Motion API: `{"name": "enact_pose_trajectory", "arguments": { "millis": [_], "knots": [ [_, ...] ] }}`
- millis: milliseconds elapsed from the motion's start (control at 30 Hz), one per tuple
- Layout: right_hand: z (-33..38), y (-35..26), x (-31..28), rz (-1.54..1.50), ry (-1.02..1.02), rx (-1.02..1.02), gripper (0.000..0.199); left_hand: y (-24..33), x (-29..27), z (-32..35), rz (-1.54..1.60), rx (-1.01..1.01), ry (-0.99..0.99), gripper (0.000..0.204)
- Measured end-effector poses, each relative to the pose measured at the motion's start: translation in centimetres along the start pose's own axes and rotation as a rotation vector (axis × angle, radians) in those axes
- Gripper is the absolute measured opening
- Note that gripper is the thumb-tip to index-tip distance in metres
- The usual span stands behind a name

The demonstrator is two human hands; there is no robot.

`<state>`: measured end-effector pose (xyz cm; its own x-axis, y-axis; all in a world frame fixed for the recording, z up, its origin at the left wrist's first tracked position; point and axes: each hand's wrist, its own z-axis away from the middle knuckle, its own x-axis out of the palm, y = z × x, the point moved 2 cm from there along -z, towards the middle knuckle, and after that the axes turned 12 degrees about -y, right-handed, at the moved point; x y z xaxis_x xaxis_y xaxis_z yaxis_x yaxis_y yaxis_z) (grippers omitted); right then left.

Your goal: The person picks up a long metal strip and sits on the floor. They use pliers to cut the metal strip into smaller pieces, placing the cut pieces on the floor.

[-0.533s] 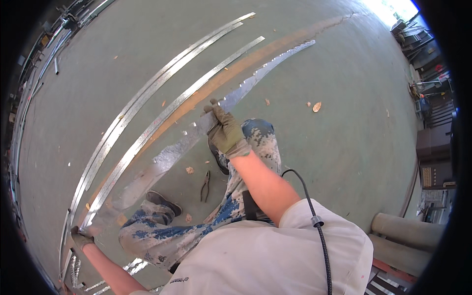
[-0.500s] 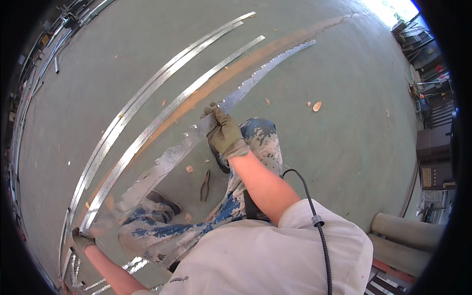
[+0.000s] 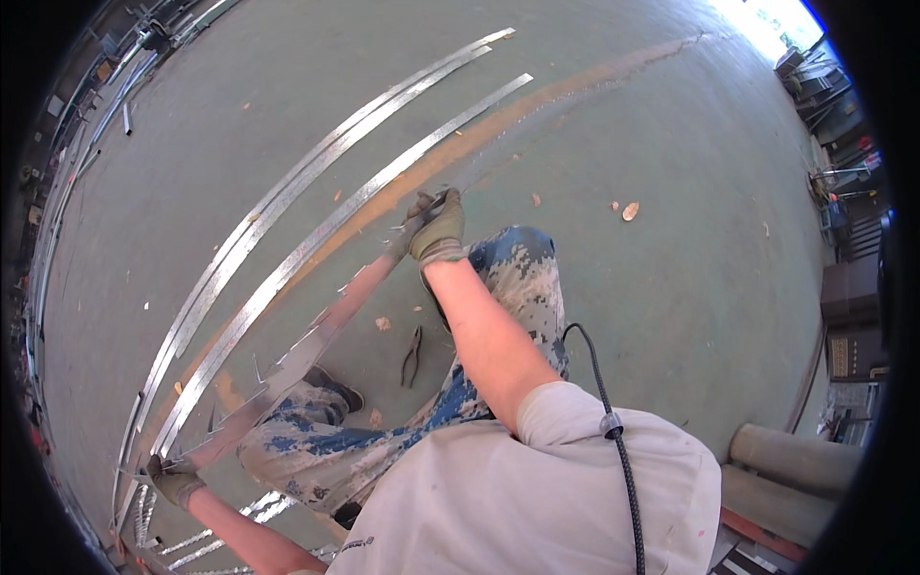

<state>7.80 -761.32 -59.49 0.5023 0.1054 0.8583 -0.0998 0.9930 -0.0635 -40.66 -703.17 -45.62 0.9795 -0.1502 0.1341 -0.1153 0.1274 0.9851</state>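
Gloved hands grip one long metal strip held above the floor, right hand (image 3: 437, 226) at its 1 o'clock end, left hand (image 3: 172, 476) at 7; strip (image 3: 316, 340) looks thin, springy, sharp-edged, best held near both ends.

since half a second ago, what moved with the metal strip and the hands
The right hand has lifted its end of the metal strip a little higher off the floor. The left hand keeps gripping the other end, low at the left. The strips on the floor and the pliers have not moved.
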Motion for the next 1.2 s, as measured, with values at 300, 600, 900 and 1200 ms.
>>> {"name": "enact_pose_trajectory", "arguments": {
  "millis": [300, 600, 900, 1200],
  "knots": [
    [-0.9, -4.8, 0.6, -0.024, -0.503, 0.138, 0.076, 4.3, 11.3, 11.3, 0.241, 0.208, -0.027, 0.019],
    [-0.5, -3.1, 2.8, 0.068, -0.484, 0.109, 0.087, 12.5, 15.9, 13.4, 0.381, 0.074, -0.261, 0.024],
    [-3.4, -4.2, -1.6, -0.037, -0.607, 0.295, 0.096, 6.7, 13.3, 7.0, 0.457, 0.088, -0.158, 0.037],
    [-4.5, -2.2, 1.7, -0.073, -0.419, 0.084, 0.090, 8.1, 14.1, 9.4, 0.843, 0.170, -0.211, 0.031]
  ]
}}
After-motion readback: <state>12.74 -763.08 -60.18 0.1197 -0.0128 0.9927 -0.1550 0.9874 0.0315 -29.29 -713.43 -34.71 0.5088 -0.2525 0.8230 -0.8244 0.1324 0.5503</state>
